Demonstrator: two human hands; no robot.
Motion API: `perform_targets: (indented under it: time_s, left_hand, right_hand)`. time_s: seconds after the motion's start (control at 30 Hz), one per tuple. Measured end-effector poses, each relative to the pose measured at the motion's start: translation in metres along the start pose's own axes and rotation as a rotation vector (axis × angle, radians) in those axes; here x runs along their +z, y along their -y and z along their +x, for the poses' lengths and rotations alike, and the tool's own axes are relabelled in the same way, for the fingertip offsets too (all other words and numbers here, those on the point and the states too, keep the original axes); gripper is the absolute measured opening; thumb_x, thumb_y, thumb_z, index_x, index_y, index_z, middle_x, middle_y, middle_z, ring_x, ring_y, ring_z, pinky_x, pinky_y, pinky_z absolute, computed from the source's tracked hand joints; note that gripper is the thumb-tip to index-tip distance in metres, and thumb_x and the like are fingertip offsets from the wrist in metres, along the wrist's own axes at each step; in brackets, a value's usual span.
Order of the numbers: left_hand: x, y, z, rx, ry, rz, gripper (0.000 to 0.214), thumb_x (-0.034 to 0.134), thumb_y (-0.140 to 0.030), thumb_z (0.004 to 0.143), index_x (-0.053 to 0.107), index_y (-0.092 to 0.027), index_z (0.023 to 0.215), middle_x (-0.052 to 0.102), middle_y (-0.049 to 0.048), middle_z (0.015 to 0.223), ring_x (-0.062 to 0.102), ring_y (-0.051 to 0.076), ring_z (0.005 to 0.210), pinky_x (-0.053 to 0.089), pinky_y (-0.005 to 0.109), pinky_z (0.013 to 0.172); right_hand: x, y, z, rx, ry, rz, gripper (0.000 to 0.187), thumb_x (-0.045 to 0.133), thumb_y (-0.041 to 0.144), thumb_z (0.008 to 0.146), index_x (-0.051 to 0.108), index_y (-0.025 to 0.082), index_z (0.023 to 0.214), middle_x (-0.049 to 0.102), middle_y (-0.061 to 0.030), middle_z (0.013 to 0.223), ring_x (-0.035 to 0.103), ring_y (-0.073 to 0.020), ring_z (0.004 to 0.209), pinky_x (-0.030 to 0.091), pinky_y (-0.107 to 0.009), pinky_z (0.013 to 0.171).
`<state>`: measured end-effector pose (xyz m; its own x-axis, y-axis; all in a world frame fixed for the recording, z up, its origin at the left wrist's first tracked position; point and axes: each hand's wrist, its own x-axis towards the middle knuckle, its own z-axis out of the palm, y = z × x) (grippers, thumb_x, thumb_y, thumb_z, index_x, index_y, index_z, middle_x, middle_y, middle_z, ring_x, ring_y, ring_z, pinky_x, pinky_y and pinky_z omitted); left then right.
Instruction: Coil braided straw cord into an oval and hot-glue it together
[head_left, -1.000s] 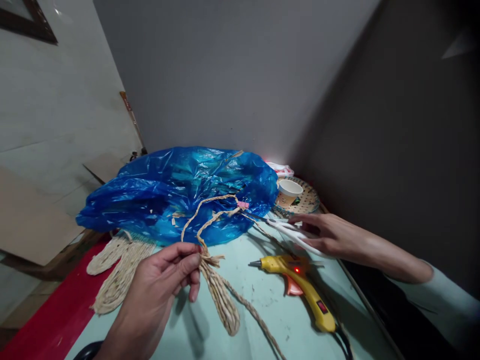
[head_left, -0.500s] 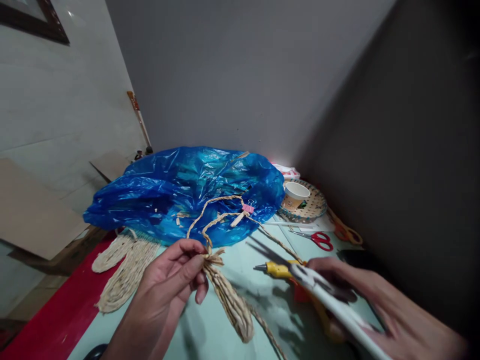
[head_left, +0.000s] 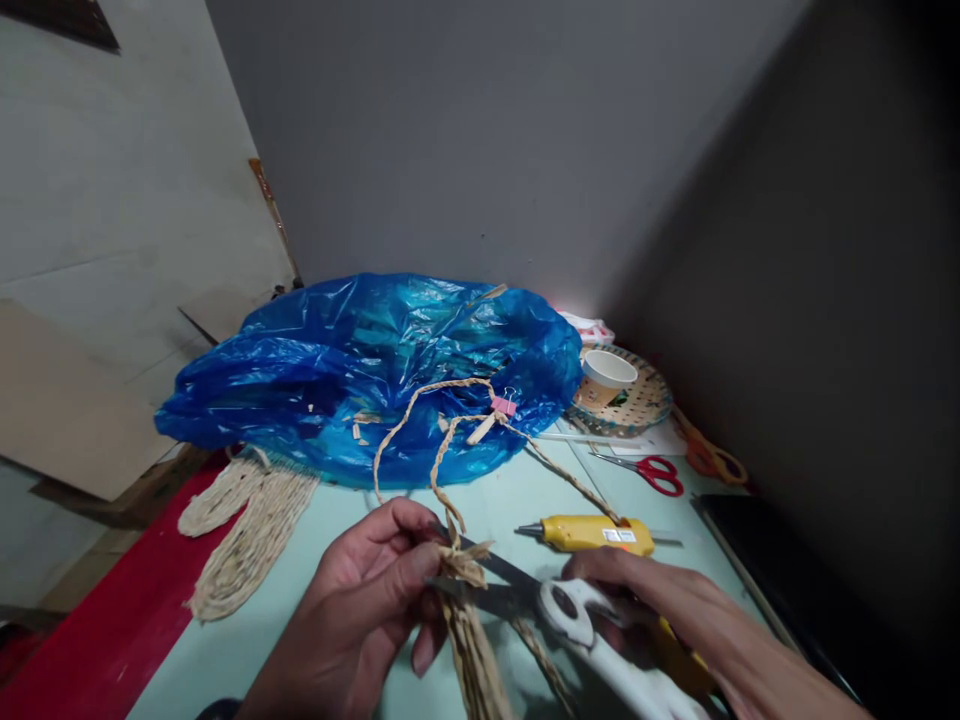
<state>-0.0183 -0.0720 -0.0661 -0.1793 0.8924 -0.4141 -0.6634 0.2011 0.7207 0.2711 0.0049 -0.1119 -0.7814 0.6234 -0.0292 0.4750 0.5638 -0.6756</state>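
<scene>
My left hand (head_left: 382,600) pinches a bundle of braided straw cord (head_left: 474,650) near its tied top, where short loose ends stick out. In my right hand (head_left: 660,610) is a pair of white-handled scissors (head_left: 570,612). Their blades are spread around the straw ends at the knot, close to my left fingertips. Thin braided cords run up from the bundle to a pink binder clip (head_left: 503,405) by the blue plastic bag (head_left: 360,370). Part of the scissor handles is hidden by my right hand.
A yellow glue gun (head_left: 592,533) lies beyond my right hand, with red-handled scissors (head_left: 658,474) behind it. A paper cup (head_left: 609,375) stands in a woven basket (head_left: 645,400). Coiled straw pieces (head_left: 255,540) lie at left; a black flat object (head_left: 757,560) lies at right.
My right hand has moved left with the scissors, bringing the blades around the straw ends. The bundle and my left hand sit lower and slightly right in view.
</scene>
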Motion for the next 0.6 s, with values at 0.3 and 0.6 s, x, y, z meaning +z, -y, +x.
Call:
perform_targets:
  time_s: [0.3,0.6]
  left_hand:
    - [0.001,0.009,0.001,-0.027,-0.032,-0.052,0.043,0.099,-0.030,0.045,0.064,-0.017,0.067,0.059,-0.0059,0.056,0.051,0.005,0.043,0.034,0.013,0.035]
    - [-0.007,0.014,0.004,-0.034,-0.065,-0.007,0.043,0.097,-0.033,0.052,0.066,-0.019,0.078,0.061,-0.0055,0.060,0.052,0.007,0.046,0.038,0.017,0.041]
  right_hand:
    - [-0.001,0.032,0.022,0.102,-0.039,0.057,0.060,0.078,0.050,0.076,0.061,0.036,0.132,0.071,-0.0049,0.123,0.070,-0.0289,0.107,0.060,-0.034,0.089]
    - [-0.004,0.047,0.037,-0.017,-0.093,-0.154,0.040,0.072,0.032,0.079,0.074,0.027,0.118,0.079,-0.0101,0.110,0.076,-0.0312,0.096,0.064,-0.039,0.079]
